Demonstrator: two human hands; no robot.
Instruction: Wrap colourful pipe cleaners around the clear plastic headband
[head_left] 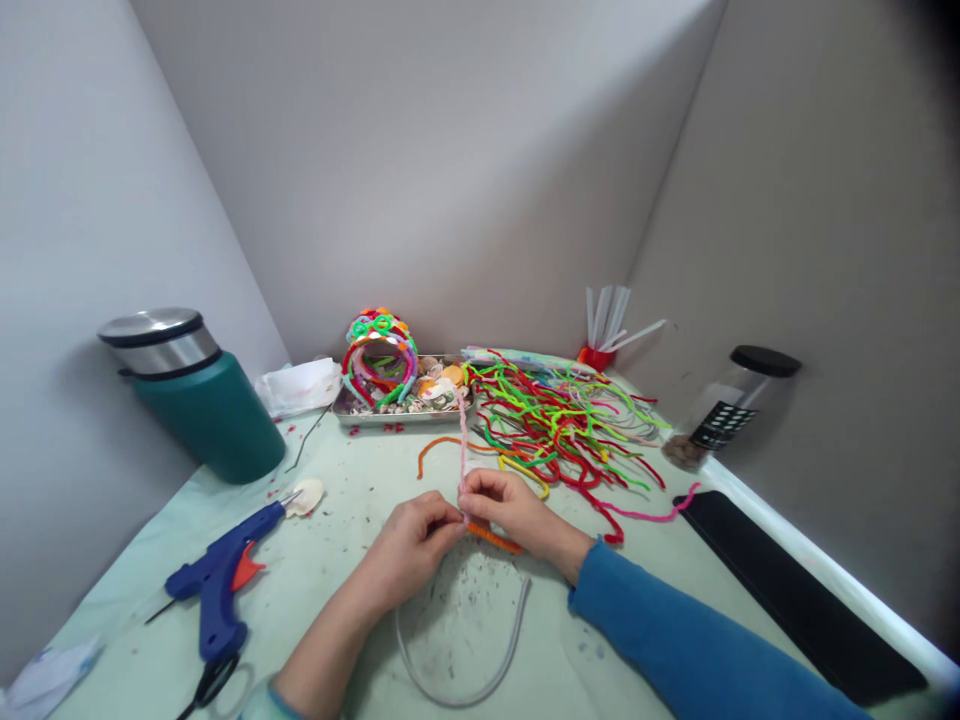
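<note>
A pale pink pipe cleaner [463,440] stands upright from between my fingertips. My right hand [517,510] is closed in a pinch on it. My left hand [416,545] pinches close beside, at the lower end of the pink pipe cleaner; the exact contact is partly hidden by the fingers. A short, tightly coiled orange pipe cleaner [495,540] sticks out below my right hand. Under my hands lies a thin grey headband [465,702], curved like a U; its left end passes out of sight behind my left hand.
Loose coloured pipe cleaners [555,420] are heaped ahead, right of a metal tray [405,417] carrying decorated headbands [381,345] and buttons. A blue glue gun [225,575] and teal bottle [210,410] stand left. Glue sticks [609,315], a jar [731,410] and a black strip [795,590] are right.
</note>
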